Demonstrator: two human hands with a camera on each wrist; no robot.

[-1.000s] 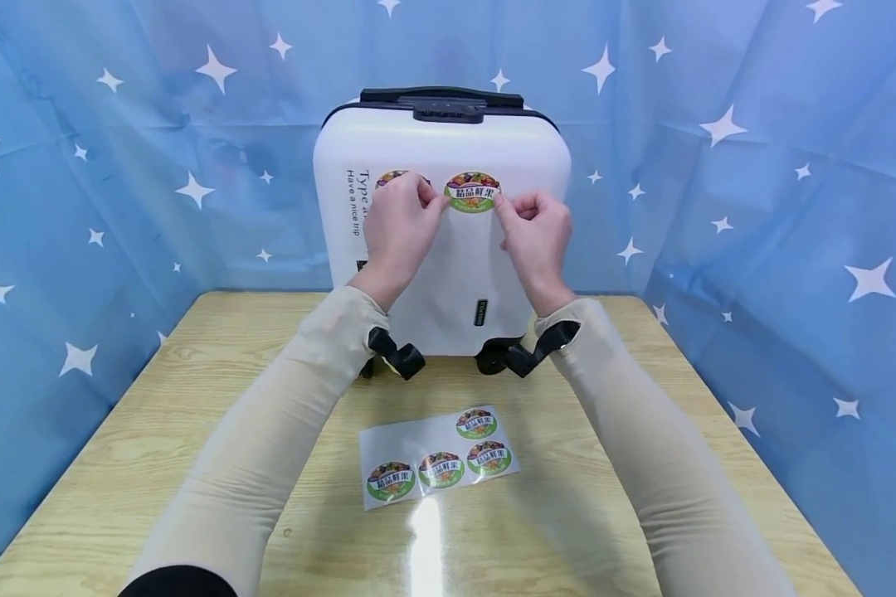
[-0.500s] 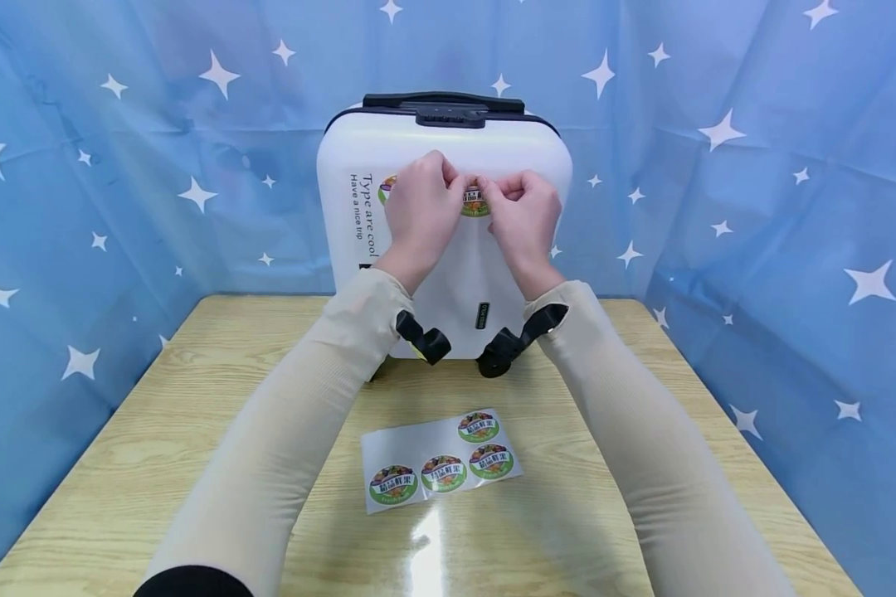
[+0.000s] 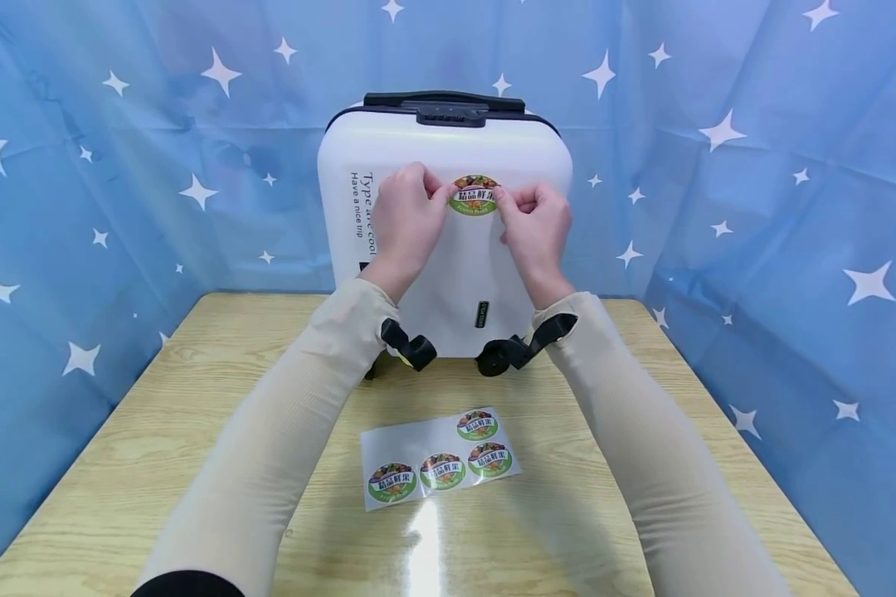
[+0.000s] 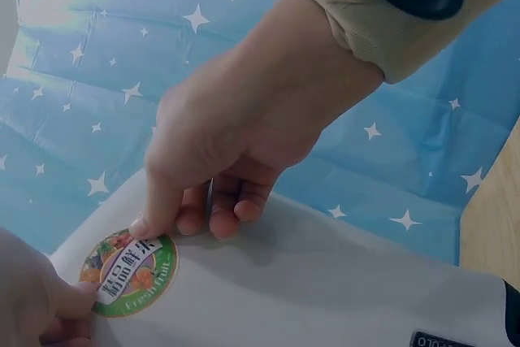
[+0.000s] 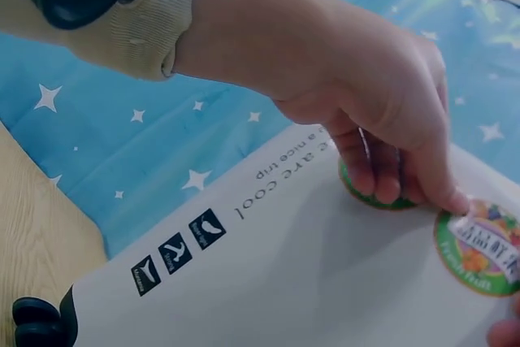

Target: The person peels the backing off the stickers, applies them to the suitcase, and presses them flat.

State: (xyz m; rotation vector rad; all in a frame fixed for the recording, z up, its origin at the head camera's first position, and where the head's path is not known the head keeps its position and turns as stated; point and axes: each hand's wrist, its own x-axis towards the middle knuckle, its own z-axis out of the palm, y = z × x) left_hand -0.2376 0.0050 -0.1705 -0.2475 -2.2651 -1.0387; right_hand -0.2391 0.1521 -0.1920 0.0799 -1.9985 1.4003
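Observation:
An oval fruit sticker (image 3: 474, 196) lies on the front of the white suitcase (image 3: 448, 274), flat as far as shows. My left hand (image 3: 406, 211) presses its thumb at the sticker's left edge, other fingers loosely bent. At the right edge the thumb of my right hand (image 3: 535, 228) touches it. In the left wrist view the right hand (image 4: 219, 127) is large and the left hand (image 4: 36, 294) is partly cut off. The right wrist view shows the left hand (image 5: 357, 79) covering most of a second sticker (image 5: 355, 184), hidden in the head view.
A sticker sheet (image 3: 411, 444), with several stickers left on its backing, lies on the wooden table (image 3: 194, 398) before the suitcase. Black wheels (image 3: 493, 361) stand under the suitcase. A blue star-patterned curtain (image 3: 231, 166) hangs behind and at both sides.
Half a second ago both hands were close together over the sticker's upper part. They have since moved apart to its left and right edges, much as they were one second ago.

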